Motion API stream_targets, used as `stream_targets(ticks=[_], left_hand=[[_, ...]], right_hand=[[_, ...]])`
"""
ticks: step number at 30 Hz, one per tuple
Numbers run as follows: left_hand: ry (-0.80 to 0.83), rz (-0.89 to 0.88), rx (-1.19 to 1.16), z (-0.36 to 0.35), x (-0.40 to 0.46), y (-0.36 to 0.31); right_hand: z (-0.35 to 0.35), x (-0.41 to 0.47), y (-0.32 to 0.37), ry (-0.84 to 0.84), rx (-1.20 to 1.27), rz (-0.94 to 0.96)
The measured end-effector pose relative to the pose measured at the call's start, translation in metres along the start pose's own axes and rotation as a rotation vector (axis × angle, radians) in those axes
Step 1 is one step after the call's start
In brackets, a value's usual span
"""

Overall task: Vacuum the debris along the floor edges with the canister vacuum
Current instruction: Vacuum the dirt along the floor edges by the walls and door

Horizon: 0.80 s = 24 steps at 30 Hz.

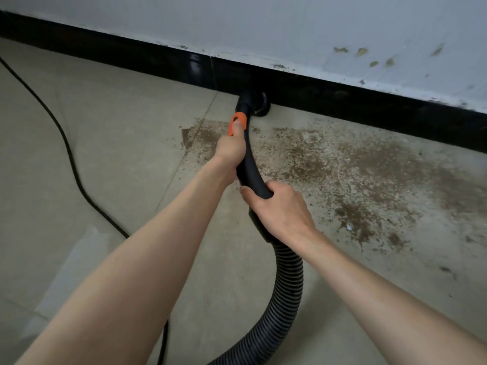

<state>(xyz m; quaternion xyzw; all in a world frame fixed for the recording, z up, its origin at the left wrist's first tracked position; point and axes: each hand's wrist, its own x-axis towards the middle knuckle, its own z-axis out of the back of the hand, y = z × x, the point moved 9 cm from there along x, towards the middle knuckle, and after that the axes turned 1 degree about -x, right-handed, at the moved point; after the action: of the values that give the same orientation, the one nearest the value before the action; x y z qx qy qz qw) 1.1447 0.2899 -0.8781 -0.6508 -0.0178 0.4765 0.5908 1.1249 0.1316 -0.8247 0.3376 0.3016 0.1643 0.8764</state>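
We look down on a pale beige tiled floor point(110, 143) meeting a glossy black baseboard point(342, 101) under a stained white wall point(290, 27). Brown gritty debris point(350, 175) spreads along the edge to the right. Our left hand point(230, 148) wraps the curved black vacuum wand point(250, 169), thumb pressed on its orange collar point(237, 125); our right hand point(279, 209) curls round the wand's lower end (above the ribbed black hose point(284, 293)). The round black brush nozzle point(257, 105) touches the baseboard. A black power cord point(66, 146) trails left.
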Motion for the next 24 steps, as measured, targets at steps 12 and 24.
stream_targets(ticks=[12, 24], left_hand=[[-0.106, 0.007, -0.147, 0.063, -0.023, 0.013], [-0.216, 0.099, -0.400, 0.159, -0.074, 0.058]], right_hand=[[-0.020, -0.029, 0.037, 0.074, -0.043, 0.084], [-0.088, -0.063, 0.083, 0.264, -0.185, 0.218]])
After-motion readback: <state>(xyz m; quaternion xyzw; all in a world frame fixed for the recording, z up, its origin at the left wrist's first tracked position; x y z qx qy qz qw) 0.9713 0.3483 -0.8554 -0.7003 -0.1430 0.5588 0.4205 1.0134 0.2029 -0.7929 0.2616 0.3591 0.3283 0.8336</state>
